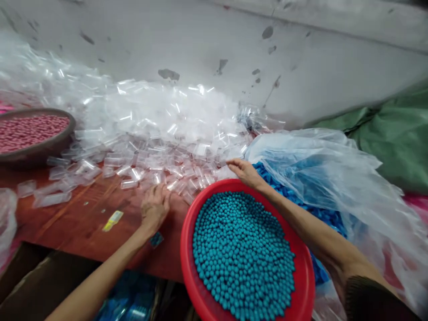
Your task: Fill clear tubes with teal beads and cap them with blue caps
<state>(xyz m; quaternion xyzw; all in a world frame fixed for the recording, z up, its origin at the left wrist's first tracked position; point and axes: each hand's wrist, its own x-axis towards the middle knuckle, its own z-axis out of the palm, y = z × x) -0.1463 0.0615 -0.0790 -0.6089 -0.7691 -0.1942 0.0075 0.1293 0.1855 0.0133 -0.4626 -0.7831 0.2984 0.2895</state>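
Note:
My left hand rests low over the red tabletop, its slightly blurred fingers stretched toward the near edge of a heap of small clear plastic containers. Nothing shows in its grasp. Past the far rim of a red basin reaches my right hand, fingers extended beside the same heap, with no held object visible. Small round teal beads fill the basin. Under my right forearm, blue pieces spill from a translucent plastic bag.
A brown basin of pink beads stands at the left. A yellow-and-white packet lies on the red table. Green sheeting is at the right, a stained wall behind. Blue items sit below the table edge.

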